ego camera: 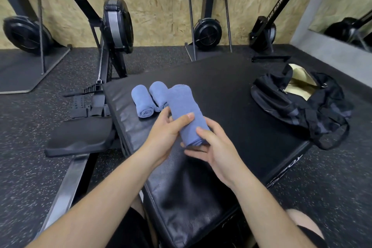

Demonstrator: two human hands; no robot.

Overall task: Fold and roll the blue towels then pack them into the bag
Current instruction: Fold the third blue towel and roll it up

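Blue towel (184, 110), rolled into a cylinder, is held just above the middle of the black padded box (221, 90), clear of its top; left hand (167, 133) grips the roll at mid-length, thumb across the top and fingers behind; right hand (213, 147) holds the near end, thumb on the cloth and fingers beneath. First resting roll (142, 100) and second resting roll (159, 93) lie side by side, touching, on the box's far left part, just beside the held towel's far end.

Risks, as judged: nothing binds the held roll, so a slackened grip during transfer would likely let the outer layer spring open; the far end is unsupported and may sag or telescope; a leftward sweep could knock the resting rolls off the box's left edge; the bag mouth looks slack, so a roll pushed in one-handed may snag on the rim.

Containers: one black bag (298, 104) at the box's right edge, well apart from both hands; unzipped, pale lining showing; no towel visible inside; lower interior hidden, so contents cannot be confirmed.
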